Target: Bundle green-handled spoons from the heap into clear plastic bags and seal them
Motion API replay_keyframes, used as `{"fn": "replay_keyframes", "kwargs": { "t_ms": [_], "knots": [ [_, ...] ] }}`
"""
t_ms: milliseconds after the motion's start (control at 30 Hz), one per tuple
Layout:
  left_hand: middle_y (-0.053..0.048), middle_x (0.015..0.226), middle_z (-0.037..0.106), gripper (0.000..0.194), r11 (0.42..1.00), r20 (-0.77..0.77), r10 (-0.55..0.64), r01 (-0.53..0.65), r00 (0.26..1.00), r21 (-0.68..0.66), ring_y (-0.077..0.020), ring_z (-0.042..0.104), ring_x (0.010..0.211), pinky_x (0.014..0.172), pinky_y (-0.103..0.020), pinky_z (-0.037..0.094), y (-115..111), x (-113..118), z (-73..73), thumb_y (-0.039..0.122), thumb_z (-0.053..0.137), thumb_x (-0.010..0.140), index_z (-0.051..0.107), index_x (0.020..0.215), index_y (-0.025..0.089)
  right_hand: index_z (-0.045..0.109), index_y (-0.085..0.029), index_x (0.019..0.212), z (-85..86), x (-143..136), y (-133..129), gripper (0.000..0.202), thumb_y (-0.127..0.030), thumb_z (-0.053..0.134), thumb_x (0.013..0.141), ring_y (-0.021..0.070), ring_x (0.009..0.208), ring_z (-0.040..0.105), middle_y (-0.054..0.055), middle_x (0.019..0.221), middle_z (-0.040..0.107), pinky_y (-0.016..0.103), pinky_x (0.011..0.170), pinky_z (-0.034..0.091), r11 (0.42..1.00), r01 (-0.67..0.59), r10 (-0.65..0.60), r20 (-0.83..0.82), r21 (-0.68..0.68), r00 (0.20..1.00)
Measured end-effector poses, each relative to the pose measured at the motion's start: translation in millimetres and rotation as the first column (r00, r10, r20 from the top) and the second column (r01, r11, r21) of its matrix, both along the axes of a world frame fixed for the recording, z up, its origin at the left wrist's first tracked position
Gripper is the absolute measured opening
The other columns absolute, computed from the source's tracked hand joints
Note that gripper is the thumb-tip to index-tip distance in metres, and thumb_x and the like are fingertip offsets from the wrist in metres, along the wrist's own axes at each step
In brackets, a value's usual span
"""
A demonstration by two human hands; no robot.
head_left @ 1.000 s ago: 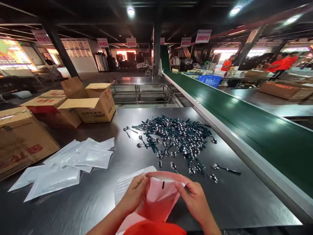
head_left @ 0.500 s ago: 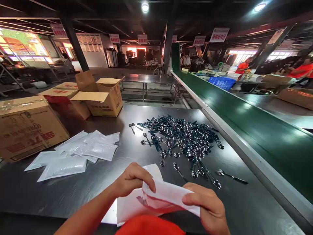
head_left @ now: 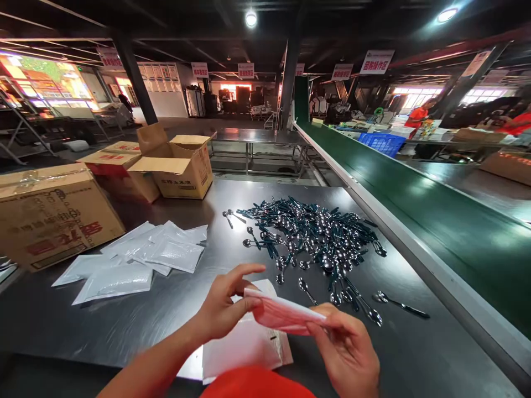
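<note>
My left hand [head_left: 228, 304] pinches the left end of a folded white bag [head_left: 286, 315], its index finger stretched out above. The bag's right end is between the thumb and fingers of my right hand [head_left: 348, 345]. The bag looks reddish on its near side. Below it, more flat white bags [head_left: 232, 354] lie at the table's front edge. Beyond my hands spreads a large heap of metal spoons with dark handles [head_left: 319, 232]. A single spoon [head_left: 402, 305] lies to the right of the heap.
White padded envelopes [head_left: 120, 282] are piled on the metal table [head_left: 174, 326] at the left. Behind them stand a closed carton [head_left: 58, 215] and an open carton [head_left: 182, 177]. A green conveyor belt [head_left: 415, 193] runs along the right. People in red are far back right.
The bag in my hands has been folded narrower and turned, uncovering more of the bags below. My left index finger has lifted off it. The view has shifted slightly left.
</note>
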State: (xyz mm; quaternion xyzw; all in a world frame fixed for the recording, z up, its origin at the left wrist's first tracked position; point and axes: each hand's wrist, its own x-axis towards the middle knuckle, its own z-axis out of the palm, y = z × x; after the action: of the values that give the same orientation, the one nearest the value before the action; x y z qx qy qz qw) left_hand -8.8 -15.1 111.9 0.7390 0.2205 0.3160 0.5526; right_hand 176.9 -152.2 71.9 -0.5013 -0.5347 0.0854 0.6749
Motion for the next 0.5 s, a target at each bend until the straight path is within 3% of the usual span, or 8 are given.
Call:
{"fn": "replay_keyframes", "kwargs": {
  "t_ms": [100,200,300,367,433,500],
  "knots": [
    [-0.003,0.082,0.075,0.022,0.986,0.016,0.131,-0.132,0.991,0.102,-0.0152,0.067,0.069,0.066,-0.024,0.048,3.5,-1.0,-5.9,0.034,0.063,0.082,0.071,0.098,0.023,0.055,-0.026,0.102,-1.4,-8.5,7.2,0.027,-0.009,0.06,0.082,0.0171,0.079,0.066,0.002,0.087,0.069,0.027,0.066,0.056,0.997,0.054,-0.053,-0.021,0.062,0.998],
    [-0.005,0.087,0.073,0.045,0.992,0.085,0.084,-0.075,0.993,-0.097,-0.0178,0.064,0.074,0.069,-0.027,0.05,3.6,4.6,-17.8,0.045,0.072,0.071,0.067,0.108,0.021,0.053,-0.025,0.103,-6.1,-21.2,14.0,0.022,-0.013,0.059,0.085,0.0163,0.077,0.067,0.002,0.085,0.068,0.027,0.065,0.056,0.996,0.076,-0.074,-0.045,0.043,0.996],
    [-0.002,0.062,0.063,0.039,0.967,-0.046,-0.023,0.011,0.999,-0.255,-0.0143,0.054,0.058,0.055,-0.024,0.043,4.0,8.5,-33.8,0.053,0.071,0.068,0.07,0.076,0.014,0.053,-0.024,0.101,-16.8,-29.8,21.7,0.017,-0.018,0.059,0.086,0.0144,0.075,0.067,0.002,0.086,0.066,0.024,0.066,0.055,0.993,0.07,-0.071,-0.009,-0.094,0.997],
    [0.001,0.052,0.054,0.041,0.972,-0.164,0.033,-0.07,0.986,-0.226,-0.0114,0.047,0.052,0.05,-0.022,0.037,13.5,2.4,-44.1,0.051,0.067,0.073,0.061,0.054,0.014,0.053,-0.023,0.102,-26.3,-27.3,27.3,0.014,-0.023,0.055,0.088,0.0136,0.073,0.066,0.002,0.085,0.067,0.023,0.065,0.054,0.98,0.073,-0.076,-0.007,-0.187,0.997],
    [0.001,0.057,0.058,0.038,0.962,-0.196,0.168,-0.204,0.966,-0.18,-0.0123,0.049,0.057,0.054,-0.023,0.039,37.4,-15.3,-51.6,0.049,0.069,0.071,0.061,0.057,0.014,0.051,-0.022,0.104,-37.8,-15.9,31.1,0.015,-0.029,0.049,0.091,0.0137,0.07,0.066,0.003,0.083,0.069,0.024,0.066,0.053,0.957,0.1,-0.119,-0.057,-0.273,0.991],
    [0.001,0.066,0.064,0.037,0.904,-0.207,0.335,-0.376,0.919,-0.205,-0.0144,0.054,0.065,0.06,-0.024,0.044,74.3,-45.1,-55.2,0.05,0.072,0.066,0.066,0.07,0.014,0.049,-0.021,0.106,-52.4,3.6,30.2,0.02,-0.035,0.047,0.091,0.0149,0.068,0.066,0.003,0.083,0.07,0.027,0.066,0.053,0.918,0.145,-0.203,-0.122,-0.37,0.972]
  ]
}}
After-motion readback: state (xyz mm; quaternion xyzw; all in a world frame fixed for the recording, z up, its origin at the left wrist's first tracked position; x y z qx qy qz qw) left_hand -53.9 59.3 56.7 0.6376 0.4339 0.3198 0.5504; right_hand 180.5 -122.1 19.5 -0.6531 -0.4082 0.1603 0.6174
